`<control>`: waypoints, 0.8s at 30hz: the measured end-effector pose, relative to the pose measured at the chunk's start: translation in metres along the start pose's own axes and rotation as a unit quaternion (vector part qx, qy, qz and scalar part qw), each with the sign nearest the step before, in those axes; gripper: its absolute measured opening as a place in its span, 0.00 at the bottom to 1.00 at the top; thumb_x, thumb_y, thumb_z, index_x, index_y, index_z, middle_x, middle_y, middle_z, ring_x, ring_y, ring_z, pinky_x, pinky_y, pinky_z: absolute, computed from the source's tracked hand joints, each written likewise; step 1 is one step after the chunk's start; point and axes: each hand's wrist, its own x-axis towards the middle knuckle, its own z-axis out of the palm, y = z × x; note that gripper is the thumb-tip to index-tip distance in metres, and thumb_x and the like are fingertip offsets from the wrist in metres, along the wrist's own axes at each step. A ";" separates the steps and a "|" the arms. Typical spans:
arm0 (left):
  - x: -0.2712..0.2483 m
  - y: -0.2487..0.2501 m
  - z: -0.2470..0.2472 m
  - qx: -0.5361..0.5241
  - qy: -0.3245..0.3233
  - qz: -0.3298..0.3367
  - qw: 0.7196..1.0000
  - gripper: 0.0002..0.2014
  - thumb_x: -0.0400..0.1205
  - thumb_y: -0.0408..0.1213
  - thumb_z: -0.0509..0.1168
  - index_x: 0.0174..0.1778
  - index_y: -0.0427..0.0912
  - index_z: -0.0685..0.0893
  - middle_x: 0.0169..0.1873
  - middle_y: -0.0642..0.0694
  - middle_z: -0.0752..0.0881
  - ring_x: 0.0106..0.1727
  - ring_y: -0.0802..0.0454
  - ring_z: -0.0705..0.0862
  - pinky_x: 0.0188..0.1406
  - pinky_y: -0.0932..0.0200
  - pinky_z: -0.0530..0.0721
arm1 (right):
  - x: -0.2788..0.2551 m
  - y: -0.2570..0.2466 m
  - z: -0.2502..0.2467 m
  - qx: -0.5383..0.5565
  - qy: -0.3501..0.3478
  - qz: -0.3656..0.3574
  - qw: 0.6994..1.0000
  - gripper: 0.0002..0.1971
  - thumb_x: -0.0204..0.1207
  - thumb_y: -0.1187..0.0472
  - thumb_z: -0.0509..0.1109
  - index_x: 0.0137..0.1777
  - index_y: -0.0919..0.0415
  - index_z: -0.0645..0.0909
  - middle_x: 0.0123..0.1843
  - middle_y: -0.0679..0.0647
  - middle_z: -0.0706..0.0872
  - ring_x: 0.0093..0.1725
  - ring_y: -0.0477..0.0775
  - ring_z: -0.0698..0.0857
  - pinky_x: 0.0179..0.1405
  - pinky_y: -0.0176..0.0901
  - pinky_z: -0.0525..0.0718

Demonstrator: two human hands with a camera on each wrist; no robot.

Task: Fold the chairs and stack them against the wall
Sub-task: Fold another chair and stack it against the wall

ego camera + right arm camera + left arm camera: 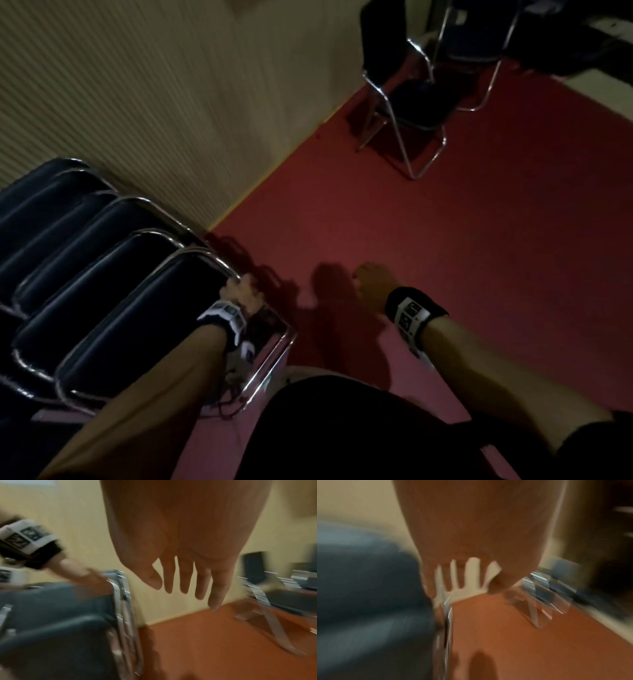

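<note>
Folded chairs [102, 274] stacked in a row against the ribbed wall [154, 102]; left hand [239, 291] at the nearest one.

The stack stands on the red floor [445, 240], dark padded backs overlapping, chrome frames at their edges. The left hand sits at the top corner of the front chair's frame [267, 359]; fingers look spread in the blurred left wrist view, so I cannot tell whether it grips the tube or only touches it. Right hand [371, 284] hangs free over the floor, fingers straight and loosely apart, holding nothing. Farther along the wall, an unfolded chair [407, 99] stands open, well apart from the stack.
</note>
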 end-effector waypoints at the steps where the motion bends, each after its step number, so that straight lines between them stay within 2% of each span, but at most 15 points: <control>1: -0.010 0.005 0.014 0.006 -0.029 -0.033 0.999 0.33 0.74 0.65 0.61 0.74 0.53 0.74 0.69 0.34 0.75 0.69 0.29 0.78 0.71 0.39 0.76 | -0.018 0.032 0.004 -0.005 -0.013 0.027 1.000 0.26 0.86 0.51 0.54 0.80 0.63 0.70 0.80 0.61 0.72 0.77 0.63 0.72 0.76 0.55 0.71; 2: -0.017 0.004 0.028 0.021 -0.061 -0.043 0.997 0.38 0.70 0.70 0.57 0.75 0.54 0.72 0.70 0.34 0.74 0.70 0.29 0.77 0.71 0.38 0.76 | -0.032 0.058 0.008 -0.002 -0.024 0.061 0.998 0.23 0.87 0.55 0.57 0.79 0.62 0.72 0.79 0.60 0.74 0.76 0.62 0.75 0.74 0.53 0.75; 3: -0.026 0.006 0.039 0.045 -0.089 -0.046 0.994 0.41 0.70 0.70 0.56 0.77 0.53 0.69 0.72 0.34 0.72 0.72 0.29 0.75 0.72 0.37 0.75 | -0.045 0.079 0.014 0.005 -0.036 0.091 0.995 0.22 0.86 0.57 0.59 0.78 0.61 0.73 0.78 0.60 0.76 0.74 0.63 0.77 0.72 0.52 0.77; 6: -0.046 0.025 0.057 0.064 -0.133 -0.049 0.988 0.38 0.78 0.64 0.59 0.83 0.52 0.65 0.76 0.33 0.68 0.75 0.28 0.73 0.76 0.36 0.72 | -0.077 0.116 0.030 0.024 -0.092 0.132 0.987 0.21 0.86 0.61 0.61 0.78 0.61 0.75 0.76 0.61 0.79 0.72 0.63 0.80 0.69 0.50 0.80; 8: -0.050 0.054 0.056 0.061 -0.119 -0.026 0.991 0.34 0.78 0.64 0.58 0.80 0.55 0.72 0.76 0.33 0.71 0.75 0.30 0.74 0.77 0.40 0.73 | -0.080 0.126 0.038 0.030 -0.107 0.122 0.986 0.20 0.86 0.59 0.62 0.76 0.61 0.77 0.75 0.61 0.80 0.71 0.62 0.81 0.68 0.50 0.80; 10: -0.039 0.087 0.056 0.084 -0.140 0.034 0.986 0.29 0.79 0.59 0.58 0.74 0.51 0.79 0.73 0.34 0.77 0.75 0.33 0.76 0.76 0.45 0.74 | -0.087 0.135 0.051 0.020 -0.107 0.103 0.989 0.19 0.83 0.57 0.65 0.72 0.60 0.80 0.71 0.60 0.83 0.68 0.61 0.82 0.67 0.51 0.81; 13: -0.001 0.139 0.066 0.137 -0.180 0.078 0.971 0.30 0.72 0.61 0.55 0.61 0.47 0.86 0.62 0.40 0.86 0.66 0.38 0.84 0.67 0.52 0.80 | -0.101 0.147 0.061 0.042 -0.113 0.098 0.988 0.18 0.84 0.57 0.64 0.71 0.60 0.81 0.69 0.59 0.83 0.67 0.60 0.82 0.65 0.50 0.82; 15: 0.012 0.185 0.061 0.158 -0.189 0.115 0.962 0.29 0.74 0.61 0.56 0.61 0.47 0.87 0.63 0.41 0.86 0.64 0.39 0.85 0.65 0.53 0.82 | -0.108 0.164 0.063 0.101 -0.118 0.139 0.978 0.16 0.86 0.58 0.59 0.68 0.60 0.81 0.68 0.58 0.84 0.60 0.58 0.84 0.60 0.51 0.85; 17: 0.016 0.244 0.053 0.163 -0.205 0.143 0.954 0.21 0.83 0.52 0.60 0.64 0.43 0.86 0.64 0.39 0.86 0.66 0.38 0.84 0.65 0.52 0.81 | -0.120 0.191 0.060 0.150 -0.096 0.178 0.968 0.14 0.85 0.59 0.59 0.64 0.60 0.83 0.62 0.59 0.87 0.52 0.59 0.85 0.53 0.51 0.87; 18: 0.023 0.276 0.056 0.169 -0.212 0.167 0.948 0.18 0.86 0.48 0.59 0.60 0.41 0.87 0.60 0.40 0.87 0.63 0.39 0.85 0.62 0.52 0.82 | -0.130 0.210 0.058 0.154 -0.083 0.196 0.965 0.14 0.85 0.59 0.60 0.64 0.60 0.83 0.61 0.59 0.87 0.52 0.60 0.86 0.53 0.51 0.87; 19: 0.024 0.317 0.056 0.187 -0.221 0.197 0.937 0.16 0.86 0.45 0.58 0.51 0.41 0.88 0.55 0.39 0.89 0.56 0.40 0.87 0.56 0.53 0.83 | -0.143 0.232 0.057 0.164 -0.072 0.220 0.959 0.14 0.84 0.57 0.62 0.65 0.59 0.83 0.61 0.59 0.88 0.54 0.62 0.87 0.54 0.53 0.88; 20: 0.032 0.352 0.062 0.205 -0.223 0.233 0.924 0.14 0.86 0.42 0.58 0.41 0.42 0.86 0.47 0.39 0.89 0.48 0.42 0.87 0.49 0.54 0.82 | -0.156 0.253 0.057 0.176 -0.063 0.248 0.950 0.15 0.83 0.56 0.62 0.66 0.57 0.82 0.61 0.58 0.87 0.56 0.63 0.87 0.55 0.54 0.88; 21: 0.036 0.389 0.067 0.220 -0.226 0.267 0.911 0.13 0.85 0.39 0.59 0.36 0.42 0.82 0.40 0.40 0.87 0.42 0.44 0.85 0.42 0.56 0.80 | -0.171 0.274 0.058 0.199 -0.049 0.278 0.939 0.16 0.83 0.55 0.63 0.67 0.56 0.82 0.63 0.58 0.87 0.57 0.64 0.86 0.57 0.55 0.88; 22: 0.037 0.425 0.072 0.225 -0.226 0.296 0.900 0.12 0.84 0.38 0.59 0.35 0.43 0.81 0.37 0.41 0.85 0.39 0.45 0.82 0.39 0.57 0.78 | -0.188 0.294 0.058 0.219 -0.039 0.309 0.925 0.17 0.83 0.54 0.63 0.68 0.56 0.81 0.64 0.59 0.86 0.59 0.65 0.86 0.58 0.56 0.87; 24: 0.031 0.501 0.081 0.262 -0.221 0.351 0.871 0.10 0.84 0.38 0.61 0.40 0.44 0.84 0.40 0.43 0.86 0.41 0.47 0.83 0.42 0.57 0.80 | -0.229 0.335 0.063 0.260 -0.020 0.378 0.889 0.17 0.83 0.54 0.62 0.70 0.56 0.80 0.66 0.60 0.85 0.61 0.65 0.85 0.60 0.56 0.86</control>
